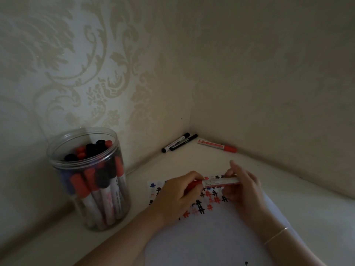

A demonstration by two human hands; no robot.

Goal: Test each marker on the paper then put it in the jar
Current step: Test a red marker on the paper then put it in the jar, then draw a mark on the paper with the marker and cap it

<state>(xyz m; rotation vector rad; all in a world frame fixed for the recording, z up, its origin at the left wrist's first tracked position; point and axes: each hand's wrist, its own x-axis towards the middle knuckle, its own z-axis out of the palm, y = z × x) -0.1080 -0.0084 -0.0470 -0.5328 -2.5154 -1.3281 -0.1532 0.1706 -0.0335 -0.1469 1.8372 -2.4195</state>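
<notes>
left hand (pixel 178 191) grips red cap | right hand (pixel 242 186) pinches red marker (pixel 221 182) barrel, horizontal above paper (pixel 201 237) | likely uncapping or recapping | jar (pixel 88 177) left of paper

A red-capped marker (pixel 217 182) lies level just above the hash-marked paper (pixel 207 237); left of the paper stands a clear jar (pixel 88 179), full of markers.

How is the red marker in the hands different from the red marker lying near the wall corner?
The held red marker is gripped by the left hand on its cap end and the right hand on its barrel; the corner red marker lies untouched on the table. The held one is above the paper; the corner one is off it, by the wall. Both have white barrels and red caps.
</notes>
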